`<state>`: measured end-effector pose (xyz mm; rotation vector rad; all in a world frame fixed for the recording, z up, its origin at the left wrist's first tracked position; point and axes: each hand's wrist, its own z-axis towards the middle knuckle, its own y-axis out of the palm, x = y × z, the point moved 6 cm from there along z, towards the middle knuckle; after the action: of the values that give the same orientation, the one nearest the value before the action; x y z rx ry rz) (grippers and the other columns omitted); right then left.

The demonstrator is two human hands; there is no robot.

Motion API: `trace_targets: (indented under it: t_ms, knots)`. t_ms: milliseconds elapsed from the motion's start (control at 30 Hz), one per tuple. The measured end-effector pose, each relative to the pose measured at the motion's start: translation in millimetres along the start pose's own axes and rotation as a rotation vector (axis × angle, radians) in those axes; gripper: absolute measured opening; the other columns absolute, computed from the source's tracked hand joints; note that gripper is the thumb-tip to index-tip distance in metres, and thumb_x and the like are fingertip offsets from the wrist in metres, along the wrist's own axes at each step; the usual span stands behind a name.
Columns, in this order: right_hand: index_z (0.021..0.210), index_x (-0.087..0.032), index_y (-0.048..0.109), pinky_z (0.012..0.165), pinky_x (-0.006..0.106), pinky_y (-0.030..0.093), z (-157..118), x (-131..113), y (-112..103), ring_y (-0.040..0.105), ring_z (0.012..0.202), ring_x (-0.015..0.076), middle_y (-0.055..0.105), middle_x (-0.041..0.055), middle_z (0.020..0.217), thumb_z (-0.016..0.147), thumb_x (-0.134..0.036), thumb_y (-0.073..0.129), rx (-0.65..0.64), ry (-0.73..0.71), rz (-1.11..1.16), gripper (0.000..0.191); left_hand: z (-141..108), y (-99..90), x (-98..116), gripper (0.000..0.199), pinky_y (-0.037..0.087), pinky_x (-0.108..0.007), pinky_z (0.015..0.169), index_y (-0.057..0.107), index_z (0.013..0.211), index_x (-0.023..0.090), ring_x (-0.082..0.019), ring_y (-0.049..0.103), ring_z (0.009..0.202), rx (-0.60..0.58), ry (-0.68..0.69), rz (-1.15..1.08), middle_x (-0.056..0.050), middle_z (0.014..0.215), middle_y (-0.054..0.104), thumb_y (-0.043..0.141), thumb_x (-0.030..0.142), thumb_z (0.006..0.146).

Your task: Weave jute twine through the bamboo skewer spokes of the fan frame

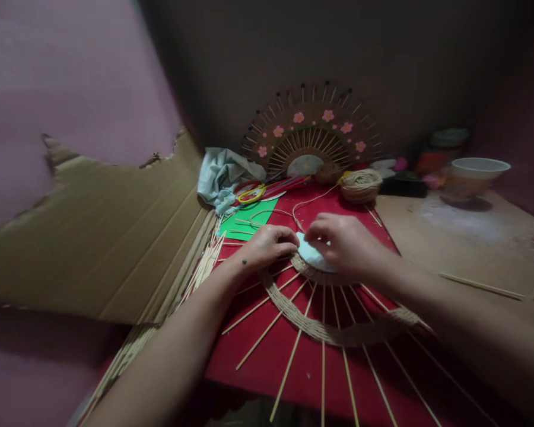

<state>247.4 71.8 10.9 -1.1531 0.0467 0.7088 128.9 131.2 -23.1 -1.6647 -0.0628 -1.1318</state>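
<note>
A fan-shaped frame of thin sticks spreads toward me over the red surface. Twine is woven across the sticks in a wide outer band and a narrow inner band beside a pale half-round centre piece. At the left end of that centre piece, my left hand has its thumb and fingers pinched together; what lies between them is too small to tell. My right hand is curled over the right part of the centre piece, its fingertips closed and partly hidden. A strand of twine runs from the ball toward my hands.
A flowered fan stands at the back. Yellow-handled scissors, a pale cloth and a green sheet lie behind my left hand. Cardboard leans at left, beside bundled sticks. At right are a cup and a loose stick.
</note>
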Motion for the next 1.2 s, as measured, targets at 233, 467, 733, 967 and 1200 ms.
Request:
trace_targets:
  t_ms: [233,467,733,967,1200]
  knots:
    - [0.067,-0.013,0.064,0.052,0.022,0.029,4.1,37.2,15.8,0.047,0.060,0.0079,0.054,0.0024,0.070,0.076,-0.005,0.060,-0.161,0.003,-0.171,0.013,1.2,0.7,-4.7,0.014,0.045,-0.022,0.060,0.069,0.079,0.015,-0.011,0.057,0.063,-0.014,0.006,-0.075,-0.002,0.072,0.067,0.057,0.017,0.073]
    - [0.072,-0.017,0.056,0.046,0.024,0.027,-10.5,-10.2,-1.5,0.042,0.052,0.0097,0.053,0.0003,0.062,0.078,-0.008,0.058,-0.131,-0.015,-0.157,0.010,-2.3,-17.0,-5.3,0.013,0.044,-0.022,0.060,0.066,0.078,0.014,-0.010,0.055,0.063,0.145,0.005,-0.236,-0.001,0.073,0.064,0.057,0.022,0.075]
    - [0.097,-0.025,0.064,0.063,0.023,0.047,-95.4,-152.0,45.4,0.058,0.081,0.0130,0.067,-0.0009,0.100,0.088,-0.035,0.057,-0.390,-0.744,0.201,0.016,-9.6,-35.7,-6.0,0.027,0.033,-0.021,0.047,0.048,0.061,0.017,-0.007,0.039,0.046,0.432,0.026,-0.311,0.006,0.050,0.044,0.061,0.036,0.076]
    - [0.127,-0.008,0.051,0.101,0.049,0.040,-60.1,-18.8,13.3,0.043,0.126,0.0316,0.047,0.0220,0.136,0.088,-0.027,0.050,-0.141,-0.155,-0.203,0.044,-6.5,-7.3,15.4,0.019,0.046,-0.030,0.080,0.062,0.096,0.015,-0.016,0.057,0.088,0.290,0.283,0.030,-0.005,0.094,0.064,0.058,0.024,0.080]
    - [0.140,-0.004,0.037,0.109,0.052,0.029,-65.1,43.1,20.0,0.022,0.138,0.0333,0.030,0.0232,0.147,0.090,-0.057,0.036,-0.299,-0.049,-0.328,0.073,-7.1,18.5,22.1,0.030,0.039,-0.040,0.095,0.062,0.111,0.018,-0.022,0.050,0.105,0.078,0.387,0.478,-0.009,0.113,0.057,0.060,0.033,0.084]
